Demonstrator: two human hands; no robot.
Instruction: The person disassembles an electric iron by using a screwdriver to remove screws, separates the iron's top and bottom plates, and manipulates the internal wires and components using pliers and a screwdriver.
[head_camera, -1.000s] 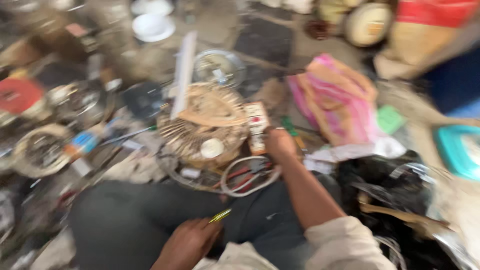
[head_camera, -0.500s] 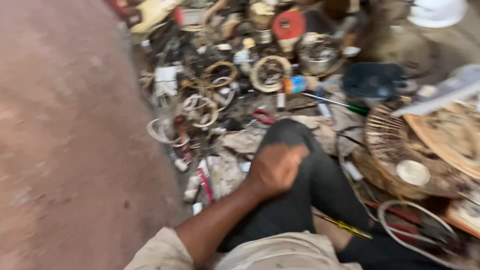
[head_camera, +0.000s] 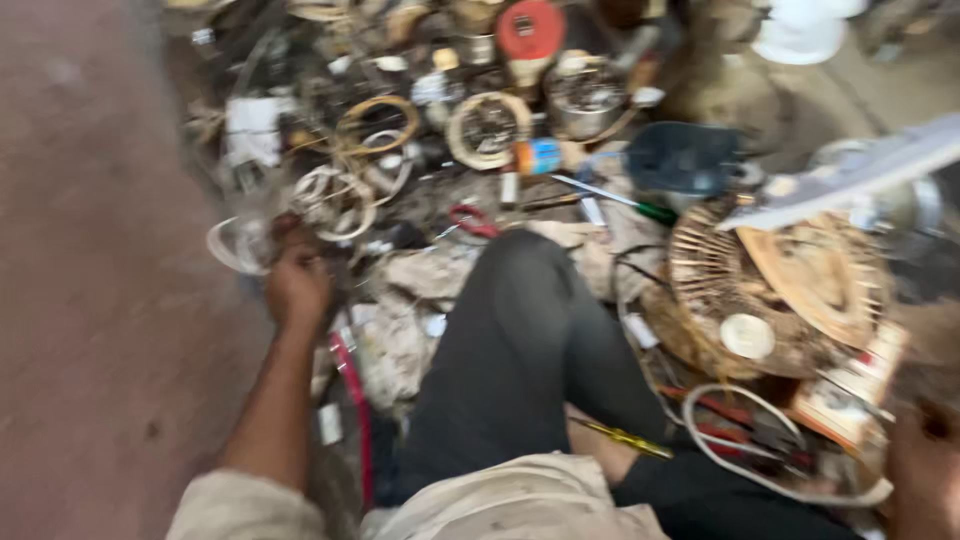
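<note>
Reaching works best slow: left hand (head_camera: 295, 285), fingers curled, touches the pale ring (head_camera: 240, 245) at the scrap pile's left edge. Right hand (head_camera: 925, 470), near right, grip unclear.

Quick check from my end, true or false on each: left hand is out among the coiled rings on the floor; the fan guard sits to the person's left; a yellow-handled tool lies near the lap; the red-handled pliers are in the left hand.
1. The left hand reaches into the coiled rings on the floor. True.
2. The fan guard sits to the person's left. False: it is on the right, beyond the dark-trousered knee.
3. A yellow-handled tool lies near the lap. True.
4. The red-handled pliers are in the left hand. False: they lie on the floor, apart from it.
</note>
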